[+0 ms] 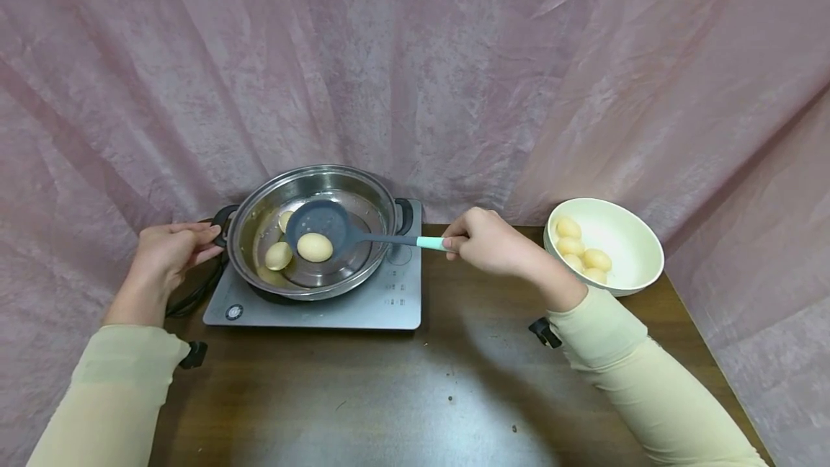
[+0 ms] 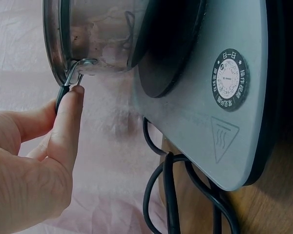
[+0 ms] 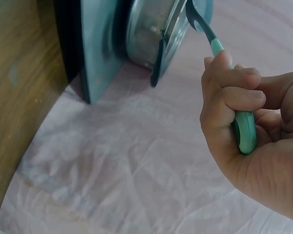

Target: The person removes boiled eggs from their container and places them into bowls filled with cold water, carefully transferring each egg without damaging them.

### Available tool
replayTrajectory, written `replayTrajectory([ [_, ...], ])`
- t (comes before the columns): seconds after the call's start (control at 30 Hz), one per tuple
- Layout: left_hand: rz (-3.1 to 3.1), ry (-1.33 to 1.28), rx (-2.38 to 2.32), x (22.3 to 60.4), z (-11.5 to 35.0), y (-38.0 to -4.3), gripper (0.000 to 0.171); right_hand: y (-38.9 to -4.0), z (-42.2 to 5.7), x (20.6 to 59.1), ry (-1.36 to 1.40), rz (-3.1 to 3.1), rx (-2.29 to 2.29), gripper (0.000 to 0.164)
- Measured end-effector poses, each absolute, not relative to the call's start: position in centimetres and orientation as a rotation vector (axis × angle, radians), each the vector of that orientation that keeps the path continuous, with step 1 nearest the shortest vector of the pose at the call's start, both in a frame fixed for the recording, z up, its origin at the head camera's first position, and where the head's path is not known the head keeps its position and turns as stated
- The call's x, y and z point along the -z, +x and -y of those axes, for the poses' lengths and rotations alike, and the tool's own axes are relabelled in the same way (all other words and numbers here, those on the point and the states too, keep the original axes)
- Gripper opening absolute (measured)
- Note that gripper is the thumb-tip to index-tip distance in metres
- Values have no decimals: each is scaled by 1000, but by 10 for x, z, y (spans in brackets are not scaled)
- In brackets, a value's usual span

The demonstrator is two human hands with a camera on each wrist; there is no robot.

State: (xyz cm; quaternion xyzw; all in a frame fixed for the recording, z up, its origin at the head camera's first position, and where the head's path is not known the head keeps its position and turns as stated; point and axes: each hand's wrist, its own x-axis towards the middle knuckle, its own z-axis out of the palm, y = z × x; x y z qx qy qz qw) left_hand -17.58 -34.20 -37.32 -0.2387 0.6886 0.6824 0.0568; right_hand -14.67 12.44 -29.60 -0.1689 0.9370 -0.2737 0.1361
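A steel pot with water in it sits on the flat grey cooker. My left hand pinches the pot's black side handle between thumb and fingers. With curled fingers my right hand grips the mint-green handle of a skimmer. The skimmer's dark grey round head is over the pot and carries a smooth, pale yellow oval, like a peeled potato. Two similar ovals show in the pot, one left of the head and another partly hidden behind it.
A cream bowl holding several pale yellow ovals stands at the right, beyond my right forearm. Black cable loops beside the cooker's left corner. Pink curtain hangs behind the brown wooden table.
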Motion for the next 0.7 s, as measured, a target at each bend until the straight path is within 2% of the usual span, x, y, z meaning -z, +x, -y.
replayTrajectory([
  [0.43,-2086,-704,-2100,377,343,-176,16,-148,-148,297,-388,-2733,806,21],
  [0.7,-2110,-716,-2051,374,342,-176,17,-146,-158,295,-387,-2765,814,20],
])
